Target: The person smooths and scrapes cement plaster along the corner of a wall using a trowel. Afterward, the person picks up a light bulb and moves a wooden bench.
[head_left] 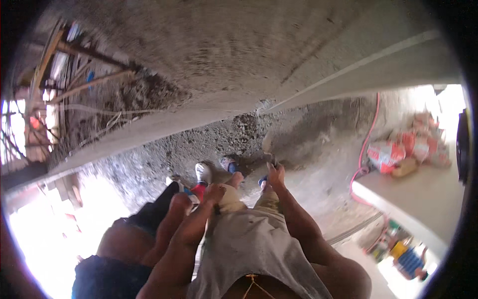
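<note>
My right hand (pixel 276 175) is closed around the handle of a trowel (pixel 267 144), whose blade points forward over the rough grey floor (pixel 239 134). My left hand (pixel 215 193) rests curled against the beige shorts at my lap; whether its fingers hold anything is hidden. Below both hands are my legs, with a foot in a dark sandal visible past each.
Close at my left is another person (pixel 124 234) in dark clothes. A concrete wall (pixel 298 60) spans ahead, with wooden scaffolding (pixel 55 74) at left. At right, red-and-white sacks (pixel 386 154) lie on a ledge (pixel 408 199) beside a red cable (pixel 359 164); someone (pixel 408 259) appears farther off.
</note>
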`<state>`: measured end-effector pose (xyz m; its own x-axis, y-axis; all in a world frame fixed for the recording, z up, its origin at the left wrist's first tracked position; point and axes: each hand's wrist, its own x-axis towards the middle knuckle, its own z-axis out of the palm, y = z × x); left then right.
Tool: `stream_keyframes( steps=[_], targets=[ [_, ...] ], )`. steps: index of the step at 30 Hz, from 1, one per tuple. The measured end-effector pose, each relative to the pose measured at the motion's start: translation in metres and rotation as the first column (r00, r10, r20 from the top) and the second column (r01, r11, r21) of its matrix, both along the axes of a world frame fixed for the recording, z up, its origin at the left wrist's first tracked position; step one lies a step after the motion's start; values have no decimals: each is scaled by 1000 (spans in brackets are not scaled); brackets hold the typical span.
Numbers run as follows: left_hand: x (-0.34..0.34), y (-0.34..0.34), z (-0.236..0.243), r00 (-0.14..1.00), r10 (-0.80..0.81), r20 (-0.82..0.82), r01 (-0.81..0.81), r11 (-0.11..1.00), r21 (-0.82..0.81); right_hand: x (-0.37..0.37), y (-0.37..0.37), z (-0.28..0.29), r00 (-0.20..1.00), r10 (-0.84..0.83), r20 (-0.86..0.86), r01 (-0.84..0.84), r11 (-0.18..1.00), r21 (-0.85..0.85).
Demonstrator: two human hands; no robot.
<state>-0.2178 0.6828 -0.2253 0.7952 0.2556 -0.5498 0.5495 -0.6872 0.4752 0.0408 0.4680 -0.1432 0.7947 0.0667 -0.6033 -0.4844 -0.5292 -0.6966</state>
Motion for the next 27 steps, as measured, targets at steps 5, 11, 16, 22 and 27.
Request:
stream_keyframes(
  steps=[5, 11, 16, 22, 27],
  targets=[
    [49, -41, 58, 997, 40, 66, -45, 996, 82, 3, 56, 39, 899, -390, -201, 425, 664, 615],
    [27, -54, 112, 860, -444, -254, 396, 892, -217, 23, 166, 123, 836, -515, -188, 415, 371, 831],
    [43, -10, 127, 479, -820, -314, 695, 573, -434, 38, 194, 76, 847, -531, 12, 376, 614, 694],
    [41, 72, 164, 302, -849, -434, 836, 455, -308, 34, 220, 104, 722, -555, -413, 582, 164, 796],
    [85, 14, 196, 453, 435, -778, -669, 743, 26, -10, 188, 45, 688, -319, -652, 722, 398, 566]
  ],
)
